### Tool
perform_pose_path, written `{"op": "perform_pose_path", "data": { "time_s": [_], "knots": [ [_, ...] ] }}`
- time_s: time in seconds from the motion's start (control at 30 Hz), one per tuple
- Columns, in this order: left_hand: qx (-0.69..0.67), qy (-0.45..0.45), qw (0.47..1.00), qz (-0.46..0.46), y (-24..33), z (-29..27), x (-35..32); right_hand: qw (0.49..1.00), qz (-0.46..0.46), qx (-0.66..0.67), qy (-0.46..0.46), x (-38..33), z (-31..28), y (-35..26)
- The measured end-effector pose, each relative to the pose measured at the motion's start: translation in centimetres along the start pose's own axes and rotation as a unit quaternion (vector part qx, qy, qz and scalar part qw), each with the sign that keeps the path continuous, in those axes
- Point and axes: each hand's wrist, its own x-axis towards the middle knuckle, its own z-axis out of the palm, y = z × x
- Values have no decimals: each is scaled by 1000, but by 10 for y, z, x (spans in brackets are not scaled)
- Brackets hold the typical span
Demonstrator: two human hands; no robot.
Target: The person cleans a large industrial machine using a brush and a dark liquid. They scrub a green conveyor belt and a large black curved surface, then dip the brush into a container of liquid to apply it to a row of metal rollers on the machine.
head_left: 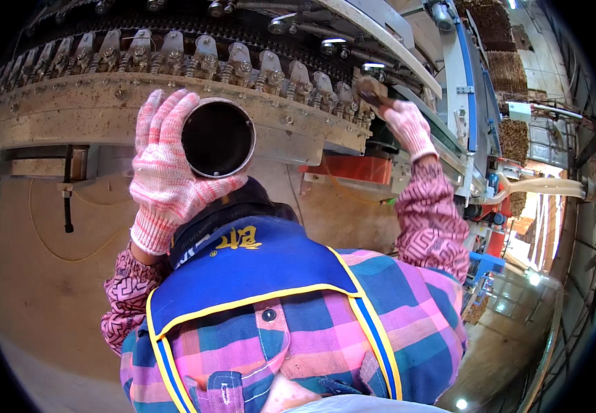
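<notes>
My left hand (167,155), in a pink and white knit glove, grips a round metal can (250,148) whose open top faces me. The inside looks dark; whether liquid lies in it I cannot tell. Out to the right, my gloved right hand (406,126) is closed around a brush (370,91) with a brownish, worn head. The brush is at the right end of a machine's row of spring-loaded metal brackets (239,63), near a chain. Whether its bristles touch the metal is too small to tell.
A long, dirty metal beam (277,118) carries the brackets across the front. Under its right end sits a red-orange part (353,168). A blue and grey frame (464,89) rises at right, with stacked brown material (508,72) beyond. A thin hose curves over the concrete floor (57,275).
</notes>
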Motion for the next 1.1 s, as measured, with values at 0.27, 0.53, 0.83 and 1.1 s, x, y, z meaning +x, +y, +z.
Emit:
{"op": "perform_pose_path", "data": {
  "time_s": [0.27, 0.53, 0.83, 1.1],
  "knots": [
    [-9, -19, 1000, 2, 5, -3, 2, 967, 230, 110, 11, 29, -9, -18],
    [-2, -4, 1000, 5, 5, -3, 2, 996, 61, 66, -5, 53, -27, -6],
    [-14, 4, 1000, 17, 3, -1, 4, 991, 76, 113, 0, 90, -53, -81],
    [-14, 34, 999, 17, 4, 3, 2, 995, 66, 62, 39, 80, -79, -71]
  ]
}}
